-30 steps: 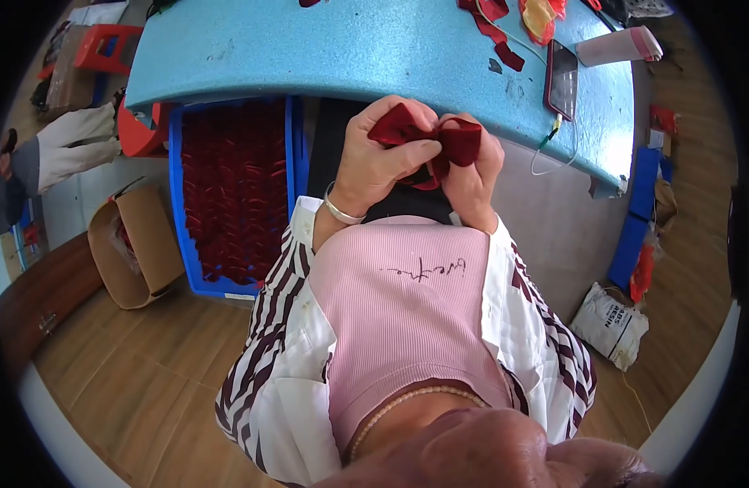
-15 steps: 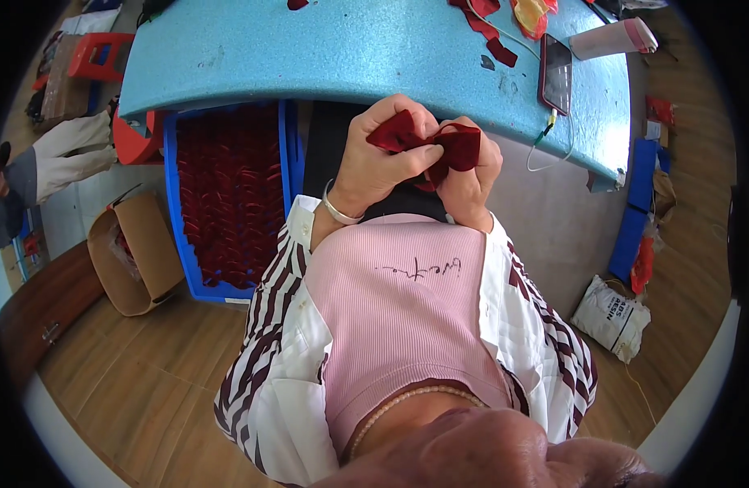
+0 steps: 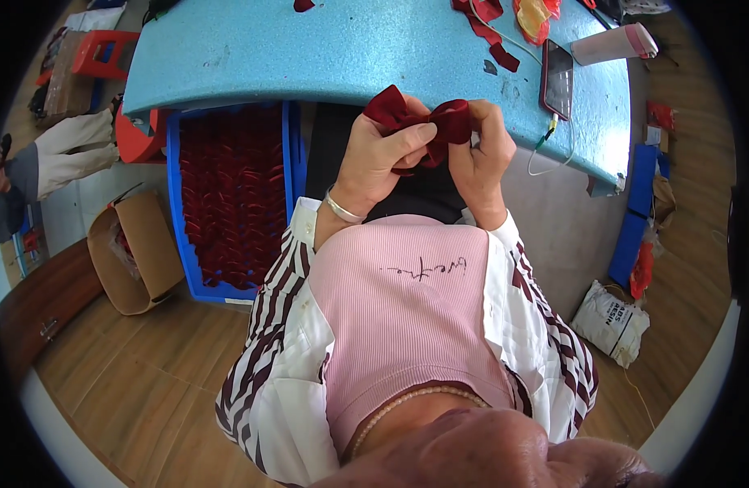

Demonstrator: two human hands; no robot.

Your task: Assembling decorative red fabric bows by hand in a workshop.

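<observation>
One dark red bow is held between two hands, just off the near edge of the blue table. Clock directions are taken from the bow, 12 being the far side.

Left hand: wrist bent inward, thumb laid across the bow's middle, bow clamped between thumb and fingers. A pale bracelet is worn at the wrist. Right hand: forearm raised more steeply, fingers curled and closed on the right loop; some tips are hidden by fabric.

The speckled table runs across 12 o'clock. On it are noted one phone, cable attached, between 2 and 3; one pink cup, lying on its side, at 2; red ribbon pieces at 1, overlapping, count uncertain; one red scrap between 10 and 11.

Below table level, one blue crate at 8 is filled with rows of dark red pieces, too many to count. One cardboard box stands beyond it. Two red stools are seen near 9, with one other person. One white sack lies between 4 and 5 on wood-patterned floor.
</observation>
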